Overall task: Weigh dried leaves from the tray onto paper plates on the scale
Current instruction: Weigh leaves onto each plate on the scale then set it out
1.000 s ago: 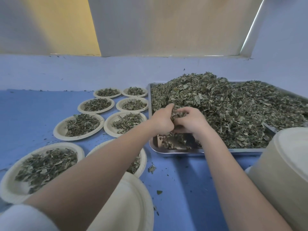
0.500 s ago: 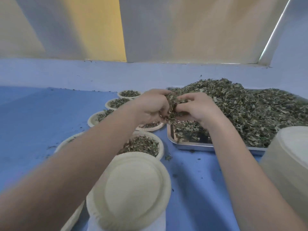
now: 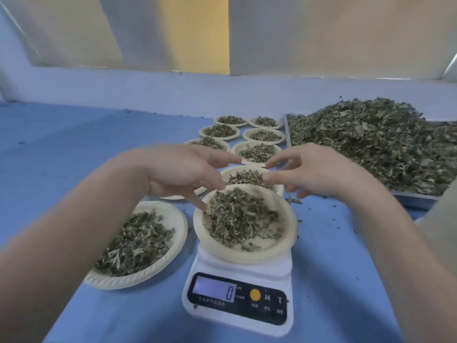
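A white digital scale (image 3: 238, 297) stands at the near centre, its display showing 0. A paper plate (image 3: 282, 251) rests on it with a heap of dried leaves (image 3: 238, 216). My left hand (image 3: 188, 169) hovers over the plate's far left rim, fingers spread and empty. My right hand (image 3: 314, 170) hovers over the far right rim, fingers loosely spread, holding nothing. The metal tray (image 3: 418, 200) piled with dried leaves (image 3: 371, 137) lies to the right.
A filled paper plate (image 3: 173, 219) lies left of the scale. Several more filled plates (image 3: 258, 152) sit in two rows behind it on the blue table. A pale stack (image 3: 442, 219) shows at the right edge. A wall ledge runs along the back.
Both hands carried a bunch of leaves from the tray to the plate on the scale and let it go. Their fingers have spread. The view has turned down and left.
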### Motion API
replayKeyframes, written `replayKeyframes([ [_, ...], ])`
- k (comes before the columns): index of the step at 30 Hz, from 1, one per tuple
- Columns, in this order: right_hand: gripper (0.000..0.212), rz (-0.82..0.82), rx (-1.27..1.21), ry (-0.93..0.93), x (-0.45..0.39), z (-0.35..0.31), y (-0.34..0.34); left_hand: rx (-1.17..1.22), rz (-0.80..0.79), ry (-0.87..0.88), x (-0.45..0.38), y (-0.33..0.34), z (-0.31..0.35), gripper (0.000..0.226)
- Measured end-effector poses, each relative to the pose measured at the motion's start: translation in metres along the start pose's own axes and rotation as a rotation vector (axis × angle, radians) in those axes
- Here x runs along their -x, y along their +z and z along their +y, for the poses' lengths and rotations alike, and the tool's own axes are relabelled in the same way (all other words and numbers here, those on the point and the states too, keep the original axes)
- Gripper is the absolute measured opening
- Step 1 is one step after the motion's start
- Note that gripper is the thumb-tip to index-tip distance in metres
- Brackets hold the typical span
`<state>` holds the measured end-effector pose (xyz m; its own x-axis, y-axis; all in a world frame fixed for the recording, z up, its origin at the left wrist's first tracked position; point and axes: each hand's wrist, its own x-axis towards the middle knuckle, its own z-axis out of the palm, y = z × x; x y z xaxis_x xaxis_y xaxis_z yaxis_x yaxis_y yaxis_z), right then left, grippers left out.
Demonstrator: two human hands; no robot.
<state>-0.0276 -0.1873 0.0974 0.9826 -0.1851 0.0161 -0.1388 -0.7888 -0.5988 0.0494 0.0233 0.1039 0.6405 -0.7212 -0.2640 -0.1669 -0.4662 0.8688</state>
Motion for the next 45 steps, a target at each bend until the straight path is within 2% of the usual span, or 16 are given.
replayKeyframes([
  [4,0.023,0.025,0.003,-0.028,0.002,0.001,0.007,-0.026,0.038,0.092,0.002,0.002,-0.003,0.051],
  [10,0.011,0.063,-0.010,-0.068,0.009,0.001,0.014,0.059,0.103,0.190,0.000,0.013,-0.006,0.045],
  [17,0.016,0.089,-0.033,-0.103,0.014,-0.002,0.017,0.179,0.226,0.229,-0.008,0.022,-0.003,0.067],
  [27,0.016,0.100,-0.031,-0.102,0.011,0.002,0.018,0.142,0.221,0.297,-0.016,0.030,-0.003,0.064],
  [30,0.029,0.114,0.031,-0.060,0.011,0.009,0.016,0.007,0.315,0.320,-0.014,0.032,-0.010,0.058],
  [32,0.038,0.115,0.212,0.036,0.013,0.017,0.015,-0.198,0.489,0.277,-0.009,0.033,-0.019,0.052],
  [34,0.047,0.042,0.393,0.163,0.017,0.025,0.018,-0.416,0.618,0.165,-0.005,0.034,-0.033,0.049],
  [36,0.053,-0.067,0.369,0.245,0.022,0.031,0.025,-0.557,0.569,0.016,-0.001,0.037,-0.046,0.048],
  [38,0.050,-0.119,0.284,0.264,0.025,0.034,0.033,-0.532,0.486,-0.086,0.001,0.043,-0.054,0.050],
  [42,0.038,-0.096,0.236,0.216,0.026,0.031,0.042,-0.353,0.487,-0.094,0.000,0.049,-0.053,0.055],
  [45,0.033,-0.024,0.159,0.181,0.020,0.026,0.038,-0.264,0.524,-0.081,0.001,0.038,-0.047,0.041],
])
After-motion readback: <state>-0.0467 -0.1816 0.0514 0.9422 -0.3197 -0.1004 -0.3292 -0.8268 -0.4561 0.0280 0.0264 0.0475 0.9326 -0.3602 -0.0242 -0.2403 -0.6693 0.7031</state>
